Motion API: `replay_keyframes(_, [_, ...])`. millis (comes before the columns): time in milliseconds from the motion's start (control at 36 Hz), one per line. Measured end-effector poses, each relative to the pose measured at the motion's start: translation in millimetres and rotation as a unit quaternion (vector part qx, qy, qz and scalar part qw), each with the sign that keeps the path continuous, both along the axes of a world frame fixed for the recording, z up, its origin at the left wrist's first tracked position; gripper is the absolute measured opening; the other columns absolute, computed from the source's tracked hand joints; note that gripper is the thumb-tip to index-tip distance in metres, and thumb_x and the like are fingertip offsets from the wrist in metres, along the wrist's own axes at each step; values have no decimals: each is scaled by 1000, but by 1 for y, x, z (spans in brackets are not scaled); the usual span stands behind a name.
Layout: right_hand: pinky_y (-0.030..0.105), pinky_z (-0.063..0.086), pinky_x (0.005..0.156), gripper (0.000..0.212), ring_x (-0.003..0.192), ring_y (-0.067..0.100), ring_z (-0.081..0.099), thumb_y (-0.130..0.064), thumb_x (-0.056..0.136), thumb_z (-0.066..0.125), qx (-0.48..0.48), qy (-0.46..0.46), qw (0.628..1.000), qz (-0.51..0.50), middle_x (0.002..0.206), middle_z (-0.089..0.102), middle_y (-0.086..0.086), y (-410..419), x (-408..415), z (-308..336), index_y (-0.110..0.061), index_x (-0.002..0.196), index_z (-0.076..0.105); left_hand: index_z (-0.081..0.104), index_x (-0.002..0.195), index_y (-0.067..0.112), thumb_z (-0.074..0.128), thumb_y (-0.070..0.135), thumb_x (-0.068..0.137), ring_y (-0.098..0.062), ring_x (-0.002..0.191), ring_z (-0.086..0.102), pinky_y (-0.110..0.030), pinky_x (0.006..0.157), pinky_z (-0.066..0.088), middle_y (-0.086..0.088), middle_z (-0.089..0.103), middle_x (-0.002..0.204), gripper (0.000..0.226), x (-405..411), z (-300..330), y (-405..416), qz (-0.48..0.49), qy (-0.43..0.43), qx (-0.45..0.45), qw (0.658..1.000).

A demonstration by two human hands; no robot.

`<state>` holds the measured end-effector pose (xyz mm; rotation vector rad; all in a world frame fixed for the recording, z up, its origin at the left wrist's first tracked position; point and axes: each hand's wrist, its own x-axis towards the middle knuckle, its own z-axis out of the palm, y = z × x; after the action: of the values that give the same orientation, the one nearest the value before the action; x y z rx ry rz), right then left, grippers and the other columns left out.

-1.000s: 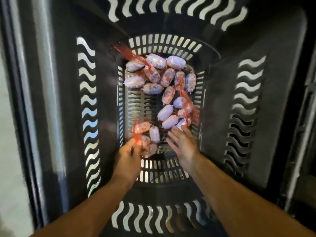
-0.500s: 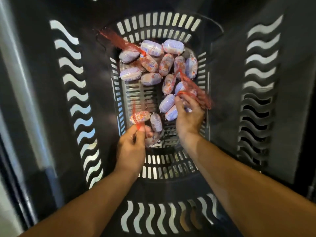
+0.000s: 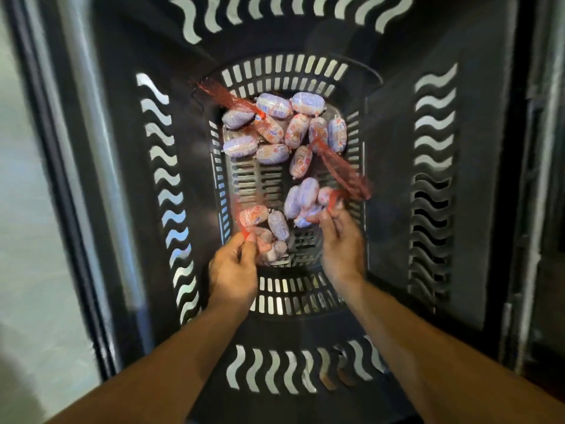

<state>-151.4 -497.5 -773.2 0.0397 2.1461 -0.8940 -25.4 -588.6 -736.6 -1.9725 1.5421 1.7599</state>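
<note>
While both arms reach down into the black slotted basket (image 3: 394, 166), the left hand (image 3: 234, 270) pinches the red neck of a net bag of small sausages (image 3: 276, 224) lying on the basket floor near its left wall. The right hand (image 3: 342, 246) pinches the red mesh of a second net bag (image 3: 301, 198) close to the right wall. More netted sausages (image 3: 275, 130) lie heaped at the far end, apart from both hands.

Bare left hand (image 3: 234, 270) and bare right hand (image 3: 342, 250) on bare forearms (image 3: 171, 356).
</note>
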Motion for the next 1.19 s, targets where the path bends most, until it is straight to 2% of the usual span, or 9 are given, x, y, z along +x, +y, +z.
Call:
replay_keyframes(56, [13, 47, 64, 19, 88, 16, 62, -21, 104, 53, 20, -14, 1000, -15, 99, 67, 4, 13, 5, 18, -26, 88, 61, 73, 105, 9, 50, 21, 104, -13, 87, 65, -12, 81, 49, 4, 73, 91, 26, 5, 15, 2, -13, -18, -21, 1000])
replay_keyframes(111, [12, 43, 58, 22, 80, 12, 60, -20, 104, 53, 47, -17, 999, -15, 91, 65, -1, 22, 9, 39, -27, 84, 59, 73, 104, 7, 49, 19, 105, -18, 90, 66, -23, 87, 51, -2, 74, 94, 27, 9, 35, 4, -5, -12, -1, 1000])
replay_keyframes(306, [34, 45, 71, 18, 80, 27, 61, -10, 100, 59, 61, -8, 998, -34, 79, 67, 7, 25, 14, 145, -8, 83, 65, 72, 89, 14, 49, 18, 104, -22, 85, 69, -20, 77, 50, -3, 76, 87, 28, 15, 134, -12, -6, 10, 9, 1000])
replay_keyframes(444, [27, 39, 71, 15, 86, 23, 62, -12, 101, 58, 34, 25, 999, -1, 87, 68, 3, 21, 27, 251, -4, 96, 69, 73, 94, 15, 50, 22, 104, 7, 65, 67, -7, 58, 48, 7, 75, 78, 26, 15, 231, -28, 0, 22, -11, 1000])
replay_keyframes(611, [33, 46, 72, 18, 78, 22, 62, -18, 102, 59, -22, 66, 997, -23, 81, 69, 0, 4, 29, 390, -6, 92, 68, 73, 107, 4, 53, 20, 103, -14, 90, 67, -8, 75, 47, -7, 75, 100, 26, 16, 367, -48, 2, 69, -50, 996])
replay_keyframes(722, [10, 42, 66, 13, 76, -1, 62, -17, 101, 60, -89, 96, 990, -45, 82, 68, -10, -8, 32, 485, -14, 94, 71, 73, 97, 6, 54, 16, 102, -10, 85, 64, -7, 75, 45, -5, 75, 93, 22, 18, 460, -63, -49, 119, -104, 986])
replay_keyframes(889, [4, 42, 69, 43, 77, -10, 62, -13, 100, 61, -181, 125, 970, -105, 82, 70, -7, 0, 57, 619, -41, 70, 74, 68, 90, 4, 51, 12, 104, -9, 81, 59, -15, 74, 45, -13, 71, 88, 23, 20, 590, -75, -115, 199, -166, 959])
replay_keyframes(1056, [22, 51, 76, 21, 84, 9, 70, -13, 100, 62, -197, 179, 951, -156, 87, 75, -5, 45, 99, 698, -24, 86, 72, 71, 96, 12, 51, 14, 104, 5, 74, 65, -8, 70, 46, 7, 74, 84, 22, 41, 671, -69, -162, 276, -189, 929])
replay_keyframes(1194, [10, 48, 73, 12, 85, 10, 72, -20, 95, 63, -226, 198, 936, -184, 91, 76, -1, 86, 119, 738, -22, 89, 74, 71, 93, 41, 51, 33, 100, 6, 83, 67, -4, 68, 46, 17, 74, 91, 23, 53, 705, -53, -221, 319, -199, 900])
